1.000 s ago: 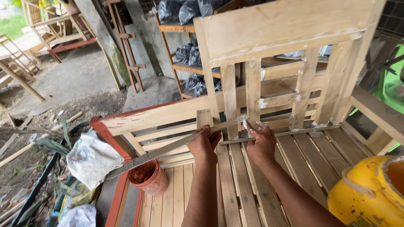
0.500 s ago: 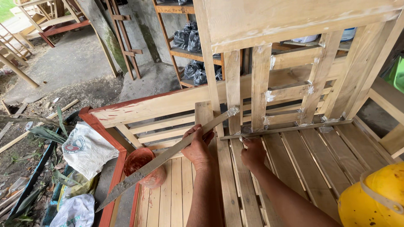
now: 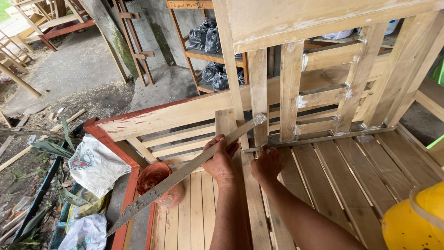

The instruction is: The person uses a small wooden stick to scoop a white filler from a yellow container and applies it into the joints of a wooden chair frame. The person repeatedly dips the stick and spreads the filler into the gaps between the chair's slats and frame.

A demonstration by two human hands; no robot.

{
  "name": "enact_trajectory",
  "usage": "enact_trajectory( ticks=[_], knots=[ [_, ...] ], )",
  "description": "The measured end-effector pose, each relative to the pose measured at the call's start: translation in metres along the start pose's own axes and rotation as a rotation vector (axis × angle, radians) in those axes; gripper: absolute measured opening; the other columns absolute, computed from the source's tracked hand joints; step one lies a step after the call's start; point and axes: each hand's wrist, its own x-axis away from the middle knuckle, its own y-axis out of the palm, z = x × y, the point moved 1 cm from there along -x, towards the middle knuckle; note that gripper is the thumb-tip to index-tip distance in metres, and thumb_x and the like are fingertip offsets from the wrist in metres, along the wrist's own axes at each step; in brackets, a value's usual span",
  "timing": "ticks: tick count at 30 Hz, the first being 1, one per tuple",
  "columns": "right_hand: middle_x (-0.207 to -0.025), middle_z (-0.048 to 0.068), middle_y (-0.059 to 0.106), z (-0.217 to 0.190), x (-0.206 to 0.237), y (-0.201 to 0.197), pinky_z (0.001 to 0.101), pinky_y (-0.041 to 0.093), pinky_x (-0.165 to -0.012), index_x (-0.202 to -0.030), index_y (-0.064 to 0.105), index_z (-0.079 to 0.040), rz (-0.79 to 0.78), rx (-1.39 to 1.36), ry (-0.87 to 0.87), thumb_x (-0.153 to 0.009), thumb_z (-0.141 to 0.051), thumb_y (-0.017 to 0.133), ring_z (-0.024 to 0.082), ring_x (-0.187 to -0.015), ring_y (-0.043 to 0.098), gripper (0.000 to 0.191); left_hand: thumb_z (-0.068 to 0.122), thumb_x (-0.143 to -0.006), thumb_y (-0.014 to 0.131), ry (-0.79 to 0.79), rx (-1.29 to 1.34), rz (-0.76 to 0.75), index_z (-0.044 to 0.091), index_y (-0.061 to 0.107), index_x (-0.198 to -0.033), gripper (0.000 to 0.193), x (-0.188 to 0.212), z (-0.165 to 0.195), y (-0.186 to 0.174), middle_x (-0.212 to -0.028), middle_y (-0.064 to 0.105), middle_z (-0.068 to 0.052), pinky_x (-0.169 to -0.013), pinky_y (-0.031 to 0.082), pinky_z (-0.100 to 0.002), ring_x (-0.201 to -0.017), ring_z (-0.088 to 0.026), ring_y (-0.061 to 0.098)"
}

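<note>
My left hand (image 3: 221, 159) is closed around the middle of a long flat wooden stick (image 3: 185, 173), which slants from near left up to far right. Its far tip, smeared with pale putty (image 3: 259, 119), touches an upright slat (image 3: 258, 92) of the wooden bench frame. My right hand (image 3: 266, 164) is curled narrow just beside it, fingertips pressed at the foot of that slat by a thin horizontal rail (image 3: 319, 137); I cannot tell whether it holds anything.

I judge the risks to be these. The stick is long and gripped mid-length, so its near end could swing and knock the orange bowl (image 3: 159, 183), which sits just under it on the slatted seat (image 3: 203, 213) near the red-painted edge (image 3: 125, 176), and tip it off. Putty could drop from the tip onto the clean seat boards. My right fingers are close to the tip, so a slip could jab them. Pale patches already dot the other slat joints on the right.

Further out, at left on the ground, lies a crumpled white sack (image 3: 95, 164) with a round red and dark mark printed on it. A second white bag (image 3: 85, 234) sits nearer, at the bottom left. Far behind the frame, a wooden shelf (image 3: 203, 55) holds tied black plastic bags (image 3: 206, 39). A yellow hard hat (image 3: 414, 222) shows at near right.
</note>
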Motion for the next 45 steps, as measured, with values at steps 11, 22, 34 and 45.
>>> enact_trajectory(
  ticks=[11, 22, 34, 45],
  knots=[
    [-0.155, 0.011, 0.040, 0.007, 0.014, 0.007, 0.0567, 0.034, -0.113, -0.137, 0.061, -0.020, 0.008, -0.003, -0.095, -0.085, -0.025, 0.063, 0.034, -0.145, 0.035, 0.053, 0.000, -0.085, 0.062, -0.015, 0.021, -0.016, -0.008, 0.064, -0.097, 0.015, -0.004, -0.005, 0.000, -0.094, 0.068, -0.017, -0.064, 0.067, -0.036, -0.078, -0.025, 0.074],
    [-0.155, 0.016, 0.035, -0.004, 0.012, 0.002, 0.0564, 0.034, -0.110, -0.153, 0.045, -0.022, -0.113, 0.102, -0.046, -0.091, -0.027, 0.059, 0.037, -0.141, 0.036, 0.064, 0.000, -0.086, 0.063, -0.028, 0.012, 0.011, -0.008, 0.064, -0.098, 0.015, 0.000, 0.002, 0.004, -0.094, 0.069, -0.018, -0.065, 0.067, -0.035, -0.080, -0.025, 0.074],
    [-0.157, 0.012, 0.036, -0.008, 0.017, 0.000, 0.0548, 0.035, -0.112, -0.147, 0.052, -0.025, -0.135, 0.149, -0.041, -0.090, -0.029, 0.060, 0.034, -0.140, 0.040, 0.058, 0.001, -0.085, 0.063, -0.032, 0.033, 0.011, -0.008, 0.064, -0.099, 0.016, -0.001, 0.001, 0.003, -0.094, 0.069, -0.018, -0.065, 0.067, -0.035, -0.078, -0.024, 0.074],
    [-0.151, 0.014, 0.038, -0.023, 0.020, -0.004, 0.0588, 0.031, -0.109, -0.153, 0.039, -0.013, 0.030, 0.120, -0.048, -0.088, -0.035, 0.062, 0.035, -0.140, 0.035, 0.072, 0.001, -0.085, 0.064, -0.026, 0.041, 0.008, -0.008, 0.064, -0.098, 0.016, -0.005, -0.005, 0.001, -0.093, 0.069, -0.018, -0.065, 0.067, -0.035, -0.079, -0.025, 0.074]
  ],
)
